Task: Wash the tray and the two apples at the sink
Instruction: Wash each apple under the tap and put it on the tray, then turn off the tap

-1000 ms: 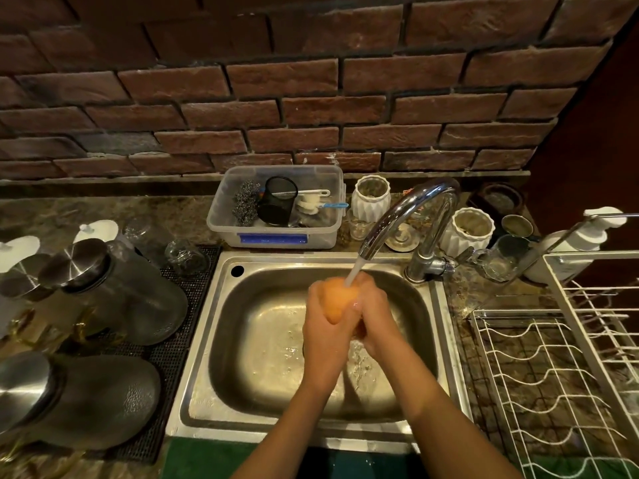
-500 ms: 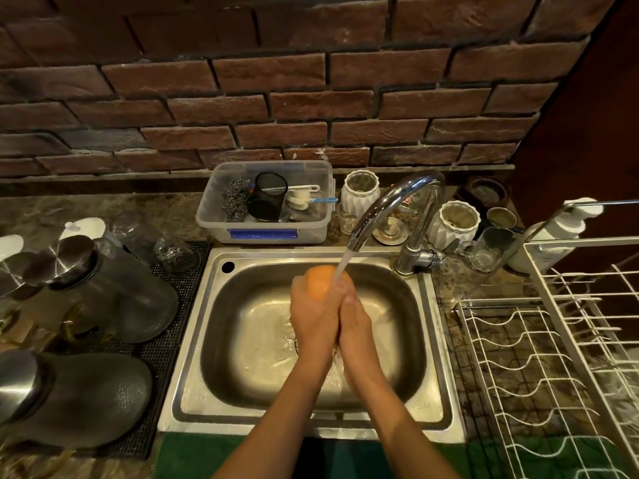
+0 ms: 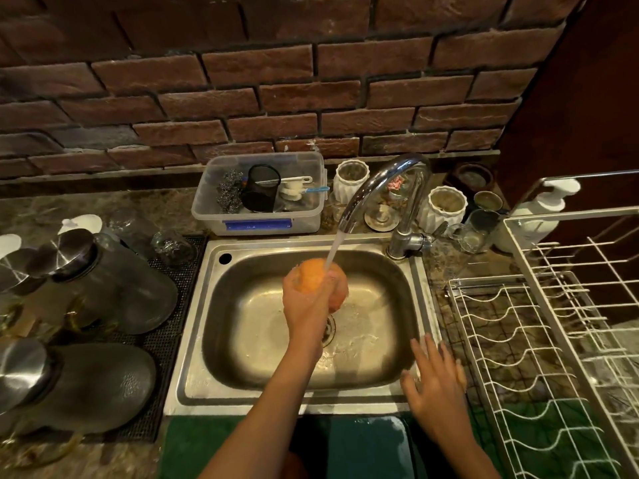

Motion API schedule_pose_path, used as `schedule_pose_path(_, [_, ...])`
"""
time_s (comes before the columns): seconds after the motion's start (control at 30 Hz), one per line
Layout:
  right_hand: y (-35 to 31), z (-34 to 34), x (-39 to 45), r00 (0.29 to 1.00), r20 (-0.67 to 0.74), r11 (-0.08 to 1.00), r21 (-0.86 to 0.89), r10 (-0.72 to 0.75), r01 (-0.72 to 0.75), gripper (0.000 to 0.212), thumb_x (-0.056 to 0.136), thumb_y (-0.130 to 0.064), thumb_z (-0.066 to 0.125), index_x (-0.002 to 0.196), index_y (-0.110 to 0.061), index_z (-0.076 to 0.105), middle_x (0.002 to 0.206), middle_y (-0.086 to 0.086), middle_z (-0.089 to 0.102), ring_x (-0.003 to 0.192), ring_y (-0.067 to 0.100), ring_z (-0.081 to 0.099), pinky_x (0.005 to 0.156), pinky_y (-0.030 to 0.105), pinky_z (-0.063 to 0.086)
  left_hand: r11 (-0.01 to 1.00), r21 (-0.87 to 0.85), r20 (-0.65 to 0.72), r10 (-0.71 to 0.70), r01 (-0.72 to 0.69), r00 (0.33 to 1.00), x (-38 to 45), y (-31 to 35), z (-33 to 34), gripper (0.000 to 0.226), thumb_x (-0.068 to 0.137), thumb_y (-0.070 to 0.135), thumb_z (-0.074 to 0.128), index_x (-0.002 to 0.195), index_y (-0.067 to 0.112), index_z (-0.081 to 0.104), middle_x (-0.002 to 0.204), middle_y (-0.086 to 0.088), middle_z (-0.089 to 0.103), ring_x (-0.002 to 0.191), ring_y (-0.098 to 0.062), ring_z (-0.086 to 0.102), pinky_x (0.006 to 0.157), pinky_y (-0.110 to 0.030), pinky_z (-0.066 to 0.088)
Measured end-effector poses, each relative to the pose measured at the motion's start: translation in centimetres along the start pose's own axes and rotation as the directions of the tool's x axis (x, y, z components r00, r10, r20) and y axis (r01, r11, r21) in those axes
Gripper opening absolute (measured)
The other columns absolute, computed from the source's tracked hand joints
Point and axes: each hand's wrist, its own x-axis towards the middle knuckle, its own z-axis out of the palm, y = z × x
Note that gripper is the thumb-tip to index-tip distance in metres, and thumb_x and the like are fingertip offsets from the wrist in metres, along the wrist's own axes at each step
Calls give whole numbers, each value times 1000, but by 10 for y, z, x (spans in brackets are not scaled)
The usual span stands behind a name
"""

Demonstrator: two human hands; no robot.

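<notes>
Round orange-red apple [image 3: 313, 275] is sitting under the running stream from the curved chrome tap [image 3: 380, 188], over the middle of the stainless steel sink basin [image 3: 262, 344]. Left hand [image 3: 306, 305] is cupping it from below, fingers curled round it. Right hand [image 3: 437, 378] is hovering over the basin's right rim, fingers spread, holding nothing.

Step, as I judge it: rinsing one apple. Next move is likely calling for a place to set it, perhaps the white wire dish rack [image 3: 539, 344] on the desk, with a firm hold on wet, slippery fruit.

Second apple and tray are not showing. The apple's underside is hidden by the palm.
</notes>
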Motion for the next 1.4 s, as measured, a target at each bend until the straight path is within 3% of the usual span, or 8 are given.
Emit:
schedule_pose_path(0.1, [23,15,-11,997,72,984,-177,3,10,69,96,-51,37,159,-29,17,166,-4,-10,153,22,-17,123,46,-11,1000,11,-7,-11,11,1000,-4,-1,0,73,76,41,83,135,39,41,115,12,55,103,-9,60,68,-19,51])
schedule_pose_path(0.27, [26,19,-16,999,14,970,-240,-49,51,69,96,-53,31,158,-25,21,168,3,4,155,25,-4,123,45,-8,999,30,23,-15,14,1000,-7,-5,-2,70,73,42,84,129,41,41,122,7,54,106,-13,60,70,-22,53])
schedule_pose_path(0.37, [24,18,-12,999,29,958,-283,-28,35,70,96,-52,33,158,-24,20,167,3,2,155,26,-4,121,43,-12,999,41,15,-20,20,1000,-7,-7,-3,78,73,40,84,138,34,41,127,2,53,110,-18,60,78,-30,55])
schedule_pose_path(0.47, [23,19,-10,999,34,949,-314,-7,18,69,95,-52,32,157,-24,21,166,3,2,154,26,-3,121,43,-14,997,74,0,-3,3,1000,-8,-8,-4,78,73,38,84,138,34,41,128,0,53,108,-17,59,73,-26,54])
schedule_pose_path(0.67, [26,24,-9,999,21,937,-348,-26,32,69,94,-51,30,157,-23,25,166,6,7,155,27,3,123,50,-5,985,168,35,18,-24,999,-23,-9,-16,71,67,44,85,123,46,40,112,18,49,101,-10,55,67,-25,51])
schedule_pose_path(0.87, [23,21,-12,998,-4,937,-345,-60,55,69,94,-50,27,157,-23,22,167,6,5,154,27,0,122,51,-3,931,358,71,55,-77,996,-55,-11,-43,84,62,43,86,134,37,43,126,4,49,108,-21,55,87,-43,58])
schedule_pose_path(1.17, [22,20,-12,998,-4,948,-314,-56,52,68,95,-49,24,158,-23,18,168,5,3,155,28,-1,123,52,0,781,576,216,140,-242,966,-139,-52,-70,89,54,57,81,127,60,32,123,19,43,113,-10,50,91,-32,48])
schedule_pose_path(1.4, [24,20,-12,997,-3,945,-319,-72,68,66,97,-47,28,158,-22,22,168,6,5,154,31,3,123,55,6,652,649,388,159,-392,908,-196,-96,-81,92,58,52,83,138,44,35,124,23,35,110,7,37,94,-16,36])
